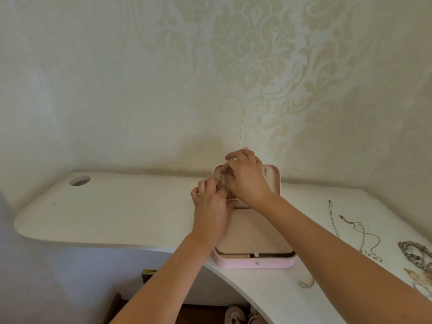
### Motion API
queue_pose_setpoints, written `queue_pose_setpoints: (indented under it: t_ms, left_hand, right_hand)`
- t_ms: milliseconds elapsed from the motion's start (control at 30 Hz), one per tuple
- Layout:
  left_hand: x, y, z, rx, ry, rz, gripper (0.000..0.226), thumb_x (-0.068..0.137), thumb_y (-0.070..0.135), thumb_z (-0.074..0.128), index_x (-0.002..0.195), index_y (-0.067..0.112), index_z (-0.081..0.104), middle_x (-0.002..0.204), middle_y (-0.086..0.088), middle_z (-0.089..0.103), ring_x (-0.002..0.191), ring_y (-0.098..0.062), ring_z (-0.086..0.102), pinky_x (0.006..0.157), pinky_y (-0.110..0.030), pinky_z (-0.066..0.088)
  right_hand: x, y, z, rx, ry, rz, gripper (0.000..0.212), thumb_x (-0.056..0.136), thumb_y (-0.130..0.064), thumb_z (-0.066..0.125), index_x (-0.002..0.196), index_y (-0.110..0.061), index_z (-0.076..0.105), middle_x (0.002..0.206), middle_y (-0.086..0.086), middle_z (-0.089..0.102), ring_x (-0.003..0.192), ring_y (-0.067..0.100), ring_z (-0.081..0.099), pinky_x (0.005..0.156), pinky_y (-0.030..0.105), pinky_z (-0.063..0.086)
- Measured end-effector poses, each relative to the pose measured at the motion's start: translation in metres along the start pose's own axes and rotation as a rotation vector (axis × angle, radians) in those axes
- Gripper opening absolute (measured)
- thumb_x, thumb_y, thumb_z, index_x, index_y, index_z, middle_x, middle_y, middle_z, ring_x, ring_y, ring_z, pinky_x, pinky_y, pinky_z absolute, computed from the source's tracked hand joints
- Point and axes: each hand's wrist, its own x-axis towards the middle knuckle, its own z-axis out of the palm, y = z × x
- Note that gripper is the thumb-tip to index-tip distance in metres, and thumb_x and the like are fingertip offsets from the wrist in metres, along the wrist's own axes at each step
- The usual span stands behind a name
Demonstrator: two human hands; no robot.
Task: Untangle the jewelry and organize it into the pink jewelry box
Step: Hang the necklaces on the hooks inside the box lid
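Note:
The pink jewelry box (254, 263) lies open on the white desk (117, 211), its lid (273, 176) standing up against the wall. Both hands work at the inside of the lid. My left hand (211, 211) has its fingers curled and seems to pinch something small near a tiny metal piece (221, 177). My right hand (245, 178) reaches over it with fingers curled at the lid's top left; what it pinches is hidden. A thin chain (333, 220), a gold chain (361, 235) and a chunky silver bracelet (413, 253) lie on the desk to the right.
A small silver piece (306, 284) lies near the desk's front edge. More jewelry (418, 277) sits at the far right edge. A round cable hole (80, 181) is at the desk's back left. Slippers (236, 315) stand on the floor below.

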Motion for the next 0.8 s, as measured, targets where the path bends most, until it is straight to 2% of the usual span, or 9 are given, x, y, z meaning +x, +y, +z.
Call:
queue_pose_setpoints:
  t_ms: [100,167,267,400,467,533,633,700,800]
  left_hand:
    - [0.000,0.000,-0.001,-0.034,0.007,0.008,0.024,0.067,0.032,0.081,0.076,0.015,0.067,0.089,-0.004,0.054,0.089,-0.020,0.038,0.078,-0.031,0.027]
    - [0.000,0.000,-0.002,-0.055,0.010,0.007,0.023,0.065,0.028,0.082,0.073,0.014,0.067,0.089,-0.004,0.054,0.090,-0.019,0.037,0.080,-0.030,0.027]
    - [0.000,0.001,-0.004,-0.054,-0.008,0.012,0.020,0.067,0.026,0.081,0.075,0.014,0.067,0.092,-0.004,0.054,0.092,-0.018,0.036,0.081,-0.032,0.030]
    - [-0.001,0.002,-0.006,-0.042,-0.035,0.001,0.018,0.070,0.026,0.079,0.076,0.013,0.067,0.094,-0.005,0.054,0.093,-0.021,0.040,0.082,-0.032,0.028]
    - [0.000,0.004,-0.008,-0.038,-0.040,0.006,0.018,0.071,0.027,0.078,0.076,0.014,0.067,0.094,-0.005,0.054,0.093,-0.021,0.040,0.081,-0.029,0.023]
    - [0.001,0.004,-0.009,-0.019,-0.040,0.027,0.019,0.070,0.028,0.079,0.074,0.014,0.067,0.093,-0.005,0.054,0.092,-0.019,0.036,0.078,-0.028,0.021]
    - [0.002,0.006,-0.012,0.002,-0.062,0.055,0.018,0.068,0.026,0.080,0.074,0.016,0.066,0.092,-0.004,0.057,0.090,-0.018,0.036,0.077,-0.029,0.027]
    - [0.002,0.009,-0.014,0.041,-0.111,0.079,0.017,0.068,0.023,0.081,0.074,0.018,0.066,0.092,-0.003,0.059,0.089,-0.022,0.046,0.072,-0.030,0.032]
    - [0.002,0.011,-0.014,0.074,-0.146,0.124,0.012,0.073,0.018,0.077,0.080,0.017,0.067,0.092,-0.003,0.060,0.089,-0.028,0.054,0.074,-0.030,0.031]
  right_hand:
    - [-0.002,0.005,-0.009,0.078,-0.081,-0.032,0.024,0.078,-0.009,0.062,0.102,-0.012,0.060,0.108,0.000,0.060,0.110,0.021,0.050,0.104,0.034,0.019]
    - [0.002,0.009,-0.013,0.114,-0.090,-0.011,0.029,0.081,-0.018,0.066,0.108,-0.012,0.054,0.106,-0.001,0.061,0.104,0.018,0.055,0.107,0.034,0.022]
    - [0.017,0.011,-0.019,0.101,-0.230,0.041,0.039,0.082,-0.030,0.068,0.116,-0.013,0.058,0.110,0.000,0.066,0.110,0.019,0.054,0.105,0.029,0.026]
    - [0.031,0.007,-0.022,0.017,-0.330,-0.004,0.033,0.085,-0.034,0.064,0.111,-0.014,0.067,0.105,0.000,0.070,0.100,0.020,0.054,0.098,0.024,0.024]
    - [0.032,0.005,-0.025,0.061,-0.342,0.012,0.026,0.085,-0.031,0.064,0.103,-0.012,0.069,0.100,0.001,0.071,0.089,0.018,0.055,0.096,0.024,0.028]
    - [0.033,0.003,-0.030,0.125,-0.363,0.063,0.022,0.083,-0.025,0.067,0.098,-0.010,0.069,0.097,0.003,0.070,0.082,0.014,0.052,0.088,0.023,0.035]
    - [0.040,0.000,-0.036,0.177,-0.421,0.179,0.026,0.076,-0.020,0.074,0.099,-0.008,0.071,0.100,0.004,0.069,0.083,0.011,0.053,0.072,0.022,0.040]
    - [0.045,-0.001,-0.040,0.183,-0.465,0.219,0.028,0.073,-0.018,0.077,0.100,-0.009,0.072,0.100,0.004,0.070,0.081,0.010,0.055,0.065,0.019,0.040]
    - [0.044,0.002,-0.054,0.231,-0.498,0.211,0.030,0.073,-0.018,0.078,0.101,-0.010,0.072,0.101,0.003,0.071,0.085,0.010,0.060,0.066,0.013,0.043]
